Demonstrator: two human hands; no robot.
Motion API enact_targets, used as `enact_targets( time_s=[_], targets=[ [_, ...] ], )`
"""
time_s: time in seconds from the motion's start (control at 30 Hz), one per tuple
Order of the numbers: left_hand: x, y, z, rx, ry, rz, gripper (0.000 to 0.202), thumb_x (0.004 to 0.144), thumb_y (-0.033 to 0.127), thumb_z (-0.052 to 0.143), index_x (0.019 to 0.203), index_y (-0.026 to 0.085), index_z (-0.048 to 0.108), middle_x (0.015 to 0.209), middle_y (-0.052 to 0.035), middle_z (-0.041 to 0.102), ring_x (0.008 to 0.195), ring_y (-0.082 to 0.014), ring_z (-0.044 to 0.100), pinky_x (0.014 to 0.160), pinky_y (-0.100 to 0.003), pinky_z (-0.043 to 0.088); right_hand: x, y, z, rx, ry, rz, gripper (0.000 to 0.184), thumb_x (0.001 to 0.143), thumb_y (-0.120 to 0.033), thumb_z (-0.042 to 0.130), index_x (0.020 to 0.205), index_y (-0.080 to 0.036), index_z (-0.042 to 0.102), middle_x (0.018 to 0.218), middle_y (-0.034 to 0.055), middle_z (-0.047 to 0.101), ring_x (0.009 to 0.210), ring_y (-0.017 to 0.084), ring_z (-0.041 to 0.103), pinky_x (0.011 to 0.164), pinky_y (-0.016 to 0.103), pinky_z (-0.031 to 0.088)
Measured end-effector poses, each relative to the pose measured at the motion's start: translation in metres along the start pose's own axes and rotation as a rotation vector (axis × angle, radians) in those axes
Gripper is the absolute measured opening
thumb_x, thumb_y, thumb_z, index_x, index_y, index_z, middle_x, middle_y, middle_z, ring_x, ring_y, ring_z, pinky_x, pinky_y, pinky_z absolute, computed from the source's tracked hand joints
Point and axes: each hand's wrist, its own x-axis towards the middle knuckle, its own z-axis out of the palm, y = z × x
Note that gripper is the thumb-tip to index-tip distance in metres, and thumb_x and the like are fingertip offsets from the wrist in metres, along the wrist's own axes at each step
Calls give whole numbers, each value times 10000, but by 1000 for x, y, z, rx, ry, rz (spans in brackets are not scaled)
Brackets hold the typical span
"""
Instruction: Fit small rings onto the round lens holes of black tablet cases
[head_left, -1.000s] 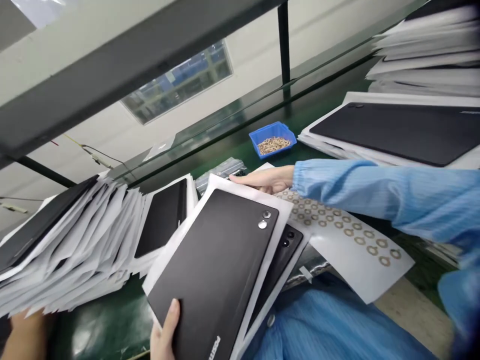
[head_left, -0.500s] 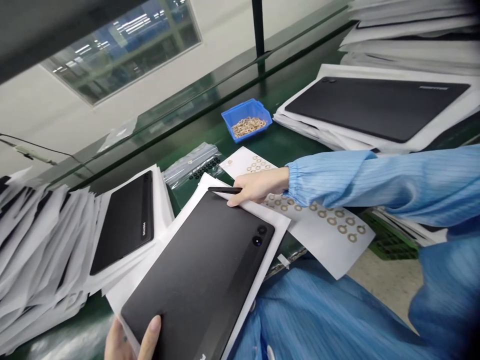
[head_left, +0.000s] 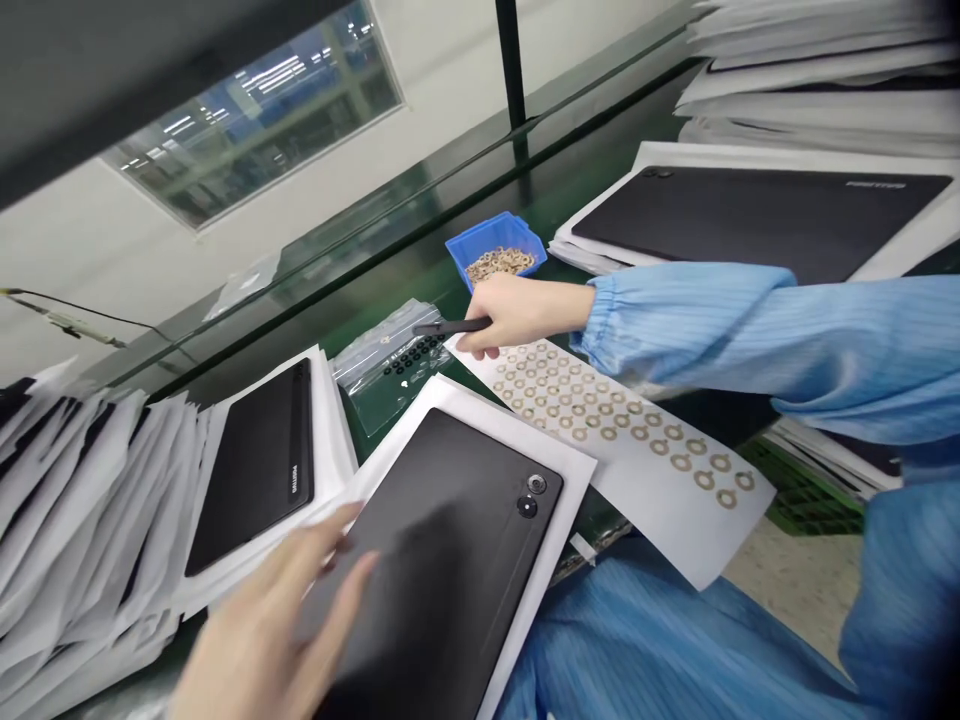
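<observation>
A black tablet [head_left: 442, 540] lies back side up on a white sheet [head_left: 574, 460], its two camera lenses near the right corner. Over the tablet's left edge hovers my left hand [head_left: 262, 620], fingers apart and a little blurred, holding nothing. My right hand [head_left: 517, 312] grips a slim black pen-like tool [head_left: 454, 326], which points left. Below that hand is a white sheet of ring-shaped gold stickers [head_left: 600, 405]. The tool's tip is above a clear zip bag [head_left: 386, 345] with small black rings [head_left: 415, 355] on it.
A blue bin [head_left: 495, 235] of small rings stands behind my right hand. Another tablet [head_left: 255, 470] lies at the left beside a paper-layered stack [head_left: 90, 520]. A further tablet [head_left: 750, 215] and a tall stack [head_left: 817, 85] are at the right. A green crate [head_left: 795, 490] sits below the table edge.
My right hand with the black tool has lifted off the tablet's top edge and moved up, away from it. My left hand has let go of the tablet's lower corner and risen over it.
</observation>
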Motion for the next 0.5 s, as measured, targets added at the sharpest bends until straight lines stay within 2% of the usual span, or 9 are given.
enact_targets(
  time_s=[0.07, 0.13, 0.2, 0.3, 0.4, 0.5],
  targets=[
    [38, 22, 17, -25, -92, 317, 340, 913, 399, 403, 1222, 271, 468, 1167, -46, 565, 1043, -217, 574, 902, -341, 479, 8, 3, -5, -14, 39, 12, 245, 762, -287, 580, 674, -107, 720, 580, 29, 646, 514, 98, 550, 506, 208, 362],
    [66, 32, 38, -10, -140, 435, 380, 927, 340, 389, 1275, 198, 444, 1326, -86, 457, 1268, -250, 363, 1050, -415, 326, 18, 6, -5, -38, 55, 28, 248, 762, -293, 582, 667, -110, 719, 584, 31, 645, 515, 100, 546, 506, 211, 353],
    [83, 32, 56, -2, -147, 435, 447, 923, 356, 405, 1330, 173, 394, 1412, -96, 358, 1333, -275, 235, 1084, -459, 248, 29, 9, -3, -72, 51, 36, 236, 746, -293, 596, 648, -111, 709, 559, 32, 626, 508, 107, 538, 495, 216, 338],
    [86, 26, 72, -14, -156, 387, 483, 930, 378, 378, 1367, 172, 347, 1444, -108, 302, 1328, -280, 246, 1075, -465, 259, 48, 15, 7, -113, 14, 7, 209, 717, -281, 617, 623, -111, 694, 508, 26, 585, 499, 120, 527, 480, 222, 320],
    [80, 24, 77, -40, -160, 312, 482, 931, 389, 364, 1374, 200, 341, 1458, -127, 261, 1332, -292, 238, 1070, -469, 253, 70, 17, 23, -127, -13, -36, 186, 713, -265, 615, 656, -110, 701, 537, 31, 603, 539, 135, 548, 498, 219, 335],
    [79, 23, 79, -58, -135, 191, 512, 918, 431, 373, 1380, 214, 328, 1473, -163, 195, 1353, -351, 134, 1063, -549, 178, 92, 15, 41, -114, -28, -88, 162, 721, -229, 609, 745, -110, 717, 638, 43, 660, 641, 151, 597, 565, 209, 378]
  ],
)
